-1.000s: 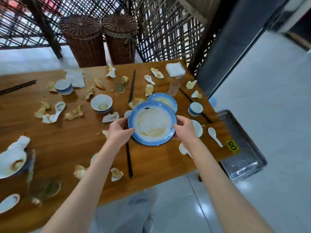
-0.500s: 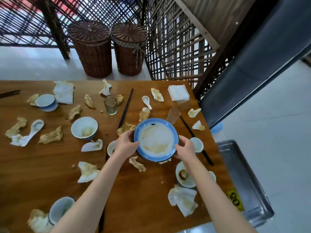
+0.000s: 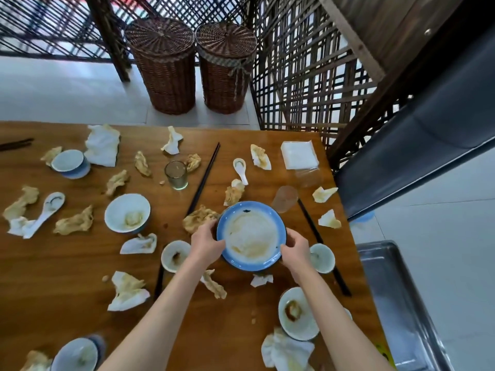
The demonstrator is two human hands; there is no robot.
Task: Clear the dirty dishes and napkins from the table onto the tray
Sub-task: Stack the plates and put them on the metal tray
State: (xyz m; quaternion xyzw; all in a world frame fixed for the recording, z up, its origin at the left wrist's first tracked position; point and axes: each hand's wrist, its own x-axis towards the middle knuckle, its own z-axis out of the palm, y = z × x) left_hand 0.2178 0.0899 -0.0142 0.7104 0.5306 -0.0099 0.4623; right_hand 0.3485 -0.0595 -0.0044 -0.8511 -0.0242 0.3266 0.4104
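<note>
A blue-rimmed dirty plate [image 3: 251, 235] is held over the wooden table [image 3: 67, 269]. My left hand [image 3: 206, 241] grips its left rim and my right hand [image 3: 293, 246] grips its right rim. A metal tray [image 3: 396, 298] stands beside the table at the right, below table height. Small bowls [image 3: 126, 213] [image 3: 322, 257], saucers [image 3: 175, 255] [image 3: 296, 313], white spoons [image 3: 240, 168] [image 3: 45, 212], a glass [image 3: 176, 174] and many crumpled soiled napkins [image 3: 127, 291] [image 3: 73, 224] lie scattered on the table.
Black chopsticks [image 3: 205, 178] [image 3: 321, 243] lie across the table. A stack of clean napkins [image 3: 298, 155] sits at the far right corner. Two wicker baskets [image 3: 163, 62] [image 3: 225, 65] and a lattice screen [image 3: 308, 76] stand behind the table.
The view has tilted up and shifted along the table. The plate has stayed in both hands, now seen above other dishes nearer the table's right end.
</note>
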